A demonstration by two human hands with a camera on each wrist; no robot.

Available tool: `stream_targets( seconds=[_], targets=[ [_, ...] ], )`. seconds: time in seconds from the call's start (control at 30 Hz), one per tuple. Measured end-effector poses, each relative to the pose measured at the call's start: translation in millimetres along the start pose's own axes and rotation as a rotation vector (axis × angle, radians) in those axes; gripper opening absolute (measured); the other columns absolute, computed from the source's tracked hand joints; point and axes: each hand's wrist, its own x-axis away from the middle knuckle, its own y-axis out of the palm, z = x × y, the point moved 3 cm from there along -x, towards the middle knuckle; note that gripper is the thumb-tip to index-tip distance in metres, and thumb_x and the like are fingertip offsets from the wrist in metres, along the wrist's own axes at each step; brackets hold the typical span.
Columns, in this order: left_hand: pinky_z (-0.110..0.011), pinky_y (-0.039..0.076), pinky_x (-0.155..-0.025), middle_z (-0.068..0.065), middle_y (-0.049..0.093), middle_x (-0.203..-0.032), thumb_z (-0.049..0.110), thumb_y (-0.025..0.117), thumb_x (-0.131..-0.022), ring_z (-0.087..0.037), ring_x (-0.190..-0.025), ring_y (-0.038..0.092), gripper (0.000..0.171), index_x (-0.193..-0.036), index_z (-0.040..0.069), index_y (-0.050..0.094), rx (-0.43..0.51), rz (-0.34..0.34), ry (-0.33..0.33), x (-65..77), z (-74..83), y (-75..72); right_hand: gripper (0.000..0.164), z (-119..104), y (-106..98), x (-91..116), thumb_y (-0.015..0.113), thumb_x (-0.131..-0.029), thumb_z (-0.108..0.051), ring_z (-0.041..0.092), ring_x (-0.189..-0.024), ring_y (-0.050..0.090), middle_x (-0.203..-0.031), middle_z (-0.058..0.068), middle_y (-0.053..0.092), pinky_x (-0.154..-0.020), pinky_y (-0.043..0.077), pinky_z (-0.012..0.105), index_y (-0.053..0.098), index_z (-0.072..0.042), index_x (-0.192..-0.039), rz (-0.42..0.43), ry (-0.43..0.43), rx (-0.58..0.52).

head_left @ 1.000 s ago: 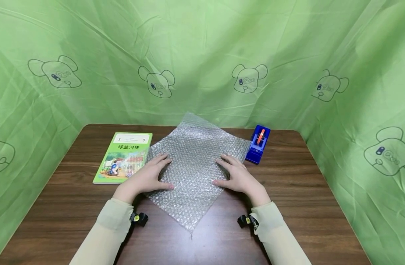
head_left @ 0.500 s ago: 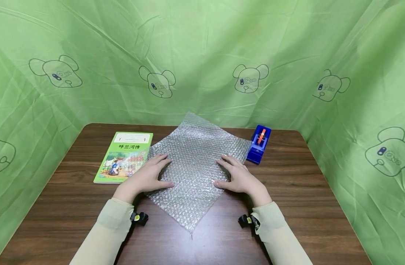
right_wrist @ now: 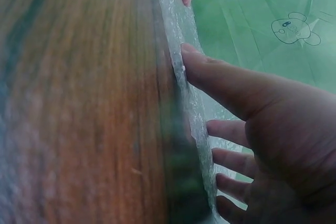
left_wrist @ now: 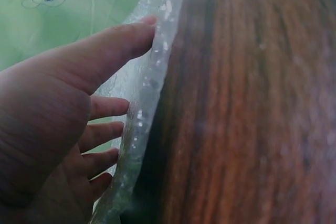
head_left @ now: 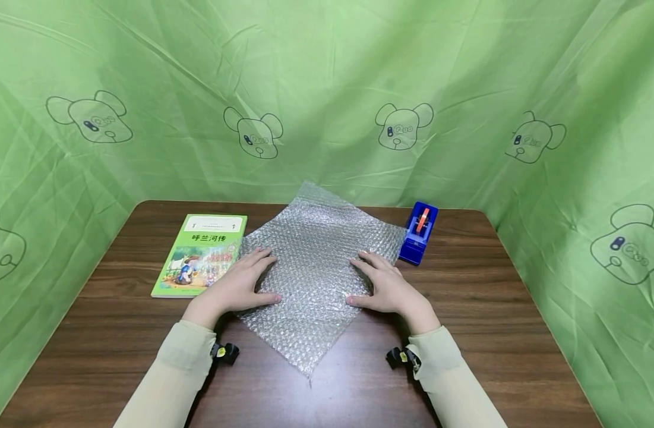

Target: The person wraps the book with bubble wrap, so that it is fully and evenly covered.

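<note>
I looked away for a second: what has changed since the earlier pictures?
Nothing clearly moved, and nothing was taken hold of or let go. The left hand and right hand stay spread on the bubble wrap; the book and blue tape dispenser lie as before.

Long, pale cream fabric sleeves (head_left: 155, 389) end in wide cuffs (head_left: 185, 352); small black wrist cameras (head_left: 231, 354) bear yellow marks (head_left: 221, 352).

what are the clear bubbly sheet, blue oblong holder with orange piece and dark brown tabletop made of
Clear bubbly sheet: flexible plastic film, likely bubble wrap; glossy, see-through, covered in small raised dots.
Blue oblong holder: probably hard moulded plastic; even colour, slight shine.
Dark brown tabletop: wood or wood-look laminate, satin; streaked grain and a soft reflection show, leaving which open.
</note>
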Motion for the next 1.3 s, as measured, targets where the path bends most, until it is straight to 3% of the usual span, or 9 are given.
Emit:
stream_targets(
  seconds=[0.43, 1.0, 1.3],
  targets=[
    [-0.071, 0.025, -0.128, -0.028, 0.037, -0.171, 0.049, 0.083, -0.094, -0.054, -0.159, 0.029, 0.097, -0.165, -0.003, 0.042, -0.028, 0.032, 0.017, 0.2, 2.3, 0.5, 0.098, -4, 2, 2, 0.086, -0.090, -0.058, 0.049, -0.162, 0.026, -0.176, 0.018, 0.032, -0.125, 0.022, 0.077, 0.047, -0.013, -0.167, 0.001, 0.028, 0.003],
    [-0.069, 0.025, -0.128, -0.029, 0.038, -0.170, 0.043, 0.085, -0.094, -0.054, -0.159, 0.030, 0.094, -0.165, -0.001, 0.043, 0.038, 0.027, -0.008, -1.2, 1.9, -2.2, 0.098, 1, 2, 2, 0.088, -0.088, -0.061, 0.048, -0.160, 0.031, -0.174, 0.016, 0.037, -0.123, 0.025, 0.079, 0.050, -0.014, -0.165, 0.040, 0.013, 0.004],
    [-0.065, 0.029, -0.128, -0.029, 0.042, -0.168, 0.036, 0.082, -0.099, -0.049, -0.155, 0.040, 0.087, -0.164, -0.004, 0.042, 0.114, 0.100, -0.001, 2.6, -3.2, -20.5, 0.098, 0, 1, 1, 0.088, -0.088, -0.060, 0.047, -0.161, 0.029, -0.176, 0.015, 0.034, -0.124, 0.025, 0.078, 0.049, -0.015, -0.166, 0.026, 0.021, 0.000]
  ],
)
